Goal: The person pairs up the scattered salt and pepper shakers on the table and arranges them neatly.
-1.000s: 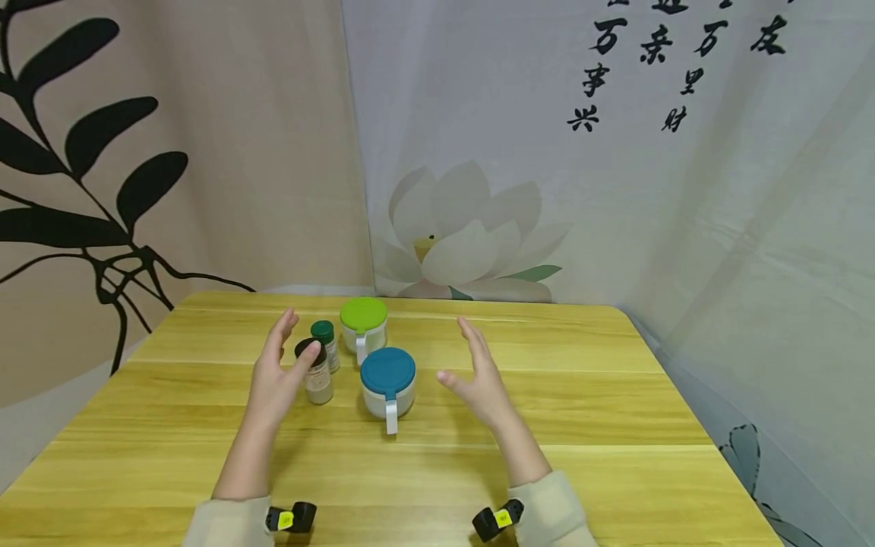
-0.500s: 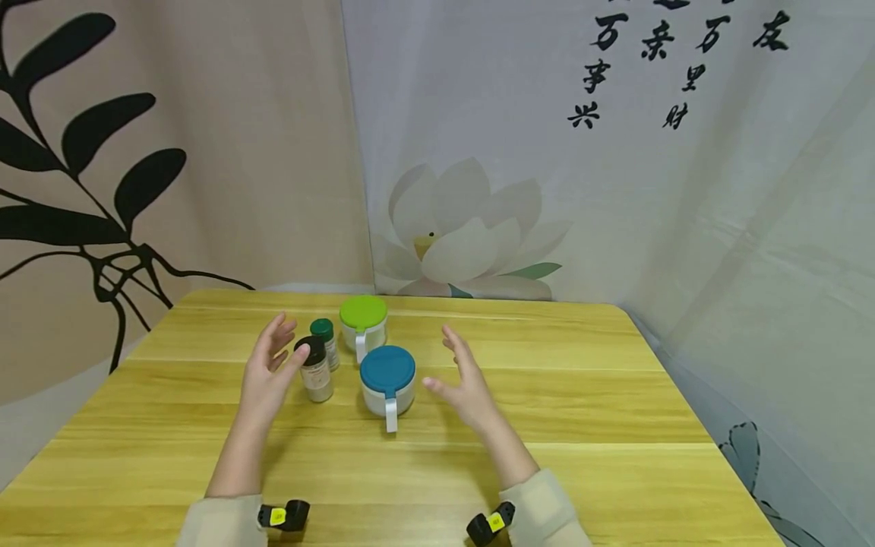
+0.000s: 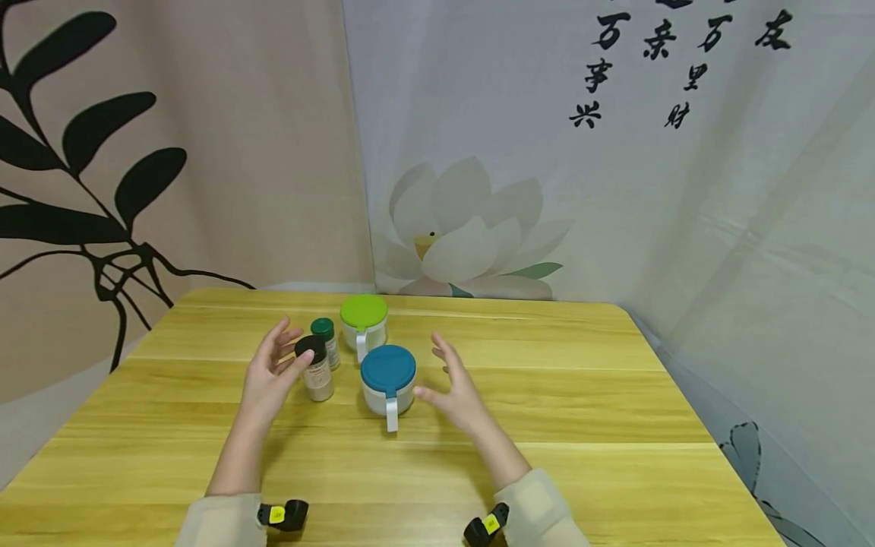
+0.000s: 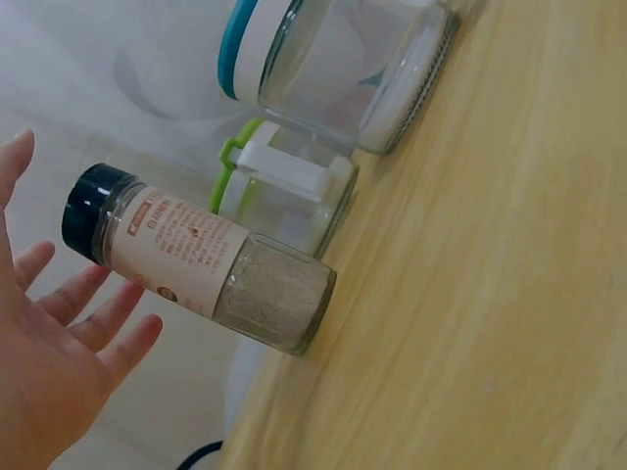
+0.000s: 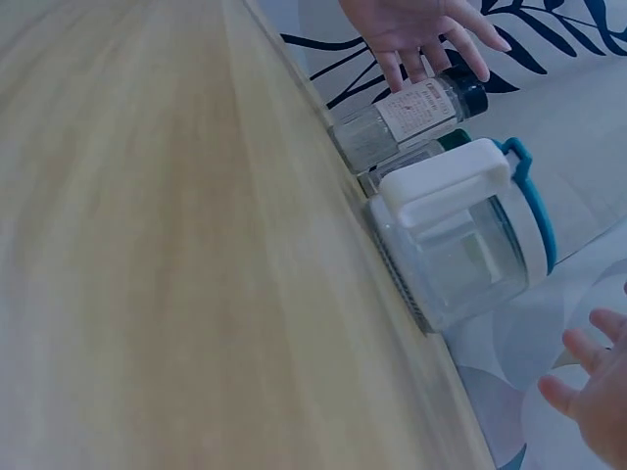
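Note:
My left hand (image 3: 268, 384) is at the left of a glass spice jar (image 3: 318, 381) with a black cap, fingers spread and thumb overlapping the cap in the head view. Brownish powder fills the jar's lower part in the left wrist view, where the hand (image 4: 54, 367) sits behind its capped end. Just right of a clear jar with a blue lid (image 3: 388, 368) and a white handle hovers my right hand (image 3: 461, 399), its fingers apart and slightly bent. In the right wrist view, the right hand's fingers (image 5: 586, 350) point towards that lid.
Behind the black-capped jar stands a smaller jar with a dark green cap (image 3: 323, 329). A handled jar with a lime-green lid (image 3: 364, 313) is farther back. All stand on a wooden table (image 3: 581, 395), with printed curtains (image 3: 478, 114) beyond its back edge.
My right hand has moved left, closer to the blue-lidded jar. The left hand has shifted slightly left and its fingers have bent a little. The jars have stayed in place.

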Motion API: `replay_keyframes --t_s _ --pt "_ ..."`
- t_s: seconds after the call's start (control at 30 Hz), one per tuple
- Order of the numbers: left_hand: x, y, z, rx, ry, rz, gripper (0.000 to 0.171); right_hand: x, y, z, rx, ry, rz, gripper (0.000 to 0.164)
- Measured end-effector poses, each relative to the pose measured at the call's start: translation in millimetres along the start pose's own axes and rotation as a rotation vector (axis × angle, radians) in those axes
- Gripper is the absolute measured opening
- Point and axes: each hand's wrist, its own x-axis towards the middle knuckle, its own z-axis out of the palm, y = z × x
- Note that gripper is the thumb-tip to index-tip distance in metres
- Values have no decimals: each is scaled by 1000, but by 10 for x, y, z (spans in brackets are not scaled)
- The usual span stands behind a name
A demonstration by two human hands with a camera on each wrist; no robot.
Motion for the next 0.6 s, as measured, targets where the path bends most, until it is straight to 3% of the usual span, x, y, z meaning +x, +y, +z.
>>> replay_keyframes --t_s 0.27,0.6 --pt "5 -59 2 -18 -9 1 71 30 51 44 25 -26 4 113" --pt "6 -106 8 -6 -25 -43 73 74 120 58 51 -81 31 112"
